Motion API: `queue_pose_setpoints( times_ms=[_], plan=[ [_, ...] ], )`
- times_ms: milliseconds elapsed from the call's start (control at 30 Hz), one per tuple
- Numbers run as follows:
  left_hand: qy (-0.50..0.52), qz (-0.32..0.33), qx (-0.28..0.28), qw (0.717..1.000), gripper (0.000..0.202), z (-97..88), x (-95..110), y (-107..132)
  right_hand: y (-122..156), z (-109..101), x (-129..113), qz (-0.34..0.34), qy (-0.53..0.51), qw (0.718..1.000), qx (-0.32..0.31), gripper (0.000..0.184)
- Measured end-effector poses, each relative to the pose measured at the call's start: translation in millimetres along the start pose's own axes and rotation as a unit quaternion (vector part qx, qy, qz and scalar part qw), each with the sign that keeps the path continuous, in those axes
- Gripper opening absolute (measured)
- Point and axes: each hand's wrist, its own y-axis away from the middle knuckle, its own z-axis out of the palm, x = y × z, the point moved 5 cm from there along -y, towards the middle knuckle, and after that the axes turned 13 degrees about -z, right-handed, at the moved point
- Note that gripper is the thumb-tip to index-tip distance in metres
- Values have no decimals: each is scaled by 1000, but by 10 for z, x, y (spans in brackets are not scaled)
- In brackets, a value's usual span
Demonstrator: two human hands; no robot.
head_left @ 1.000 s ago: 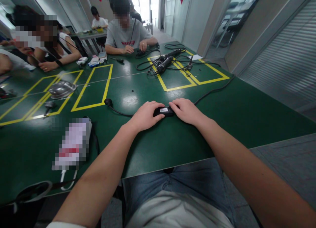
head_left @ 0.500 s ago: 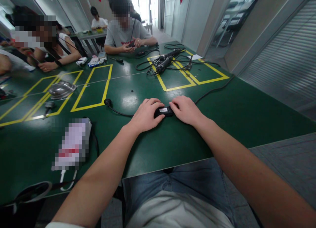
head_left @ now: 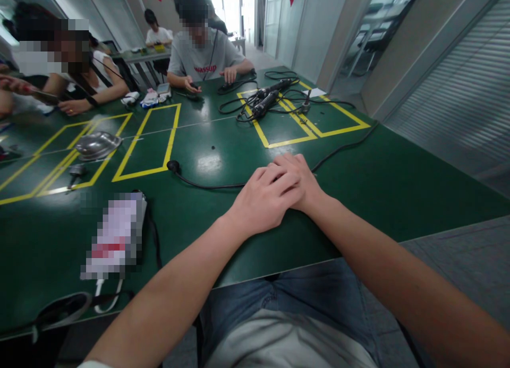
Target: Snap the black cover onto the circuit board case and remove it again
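Note:
My left hand [head_left: 268, 195] lies across my right hand [head_left: 308, 185], its bent fingers resting over the right fingers. Both hands are low on the green table near its front edge. Beneath them the small black power adapter with a white label, seen half a second ago, is hidden. A black cord [head_left: 207, 186] runs out left from under my left hand to a black plug [head_left: 173, 167]. On the other side a second length of cord [head_left: 342, 147] leads back right from behind my right hand. Both thumbs and what the fingers hold are covered.
Black corded tools [head_left: 265, 103] lie tangled on the yellow-taped far part of the table [head_left: 398, 177]. To the left are a shiny metal dish [head_left: 98, 145], a dark tool [head_left: 76, 172] and a blurred-out device [head_left: 115, 235] with a white cable. Co-workers sit across and left.
My left hand has slid right and come over my right hand, covering the adapter. The co-worker opposite has lowered and parted their hands.

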Motion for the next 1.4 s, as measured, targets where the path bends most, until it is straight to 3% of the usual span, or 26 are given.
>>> queue_pose_setpoints(
  times_ms=[133,333,567,667,800,900,1033,1167,1300,1400],
  plan=[
    [-3,16,-5,1000,32,18,59,3,-8,-36,-27,-2,-4,1000,-3,26],
    [14,-8,7,1000,35,-33,-7,-5,-8,-24,-23,10,-15,1000,8,23],
    [50,11,-37,998,33,-19,-12,-1,13,24,69,25,-49,998,40,13],
    [81,-36,-23,996,34,-53,-129,14,22,18,186,68,-86,991,79,21],
    [93,-150,-22,984,32,-45,-413,50,39,5,372,140,-120,977,111,31],
    [114,-177,-80,974,40,47,-560,73,48,52,457,179,-123,973,79,30],
    [134,-200,-78,967,39,99,-682,80,44,141,463,190,-104,976,17,29],
    [169,-217,-86,958,35,137,-728,82,30,167,442,184,-88,979,-1,28],
    [211,-276,-42,937,32,134,-827,76,28,159,442,192,-81,978,-18,27],
    [189,-331,-2,924,29,138,-969,97,25,138,429,189,-81,978,-26,30]
  ],
)
